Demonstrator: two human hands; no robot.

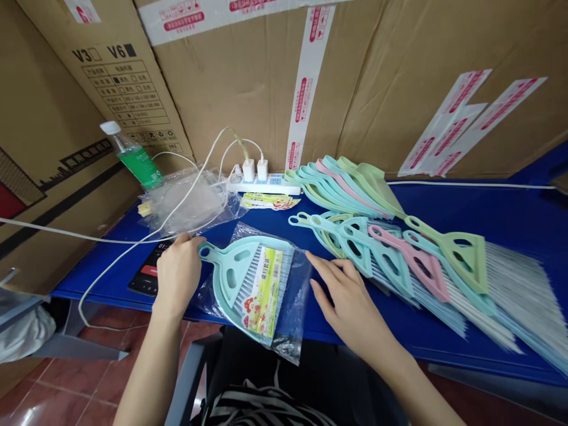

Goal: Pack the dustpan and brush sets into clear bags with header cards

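The bagged teal dustpan [229, 273] lies on the blue bench [470, 213] between your hands. Your left hand [177, 275] is at its handle end, its grip too hidden to tell. Your right hand [344, 296] is just right of it, grip apart, beside unbagged brushes [410, 272].

This is a makeshift packing room, perhaps a small workshop or storeroom: taped cardboard cartons [248, 83] line the wall behind a blue desk [465, 207], with loose hand brooms [444, 278] laid out in rows above a red tile floor [66, 378].
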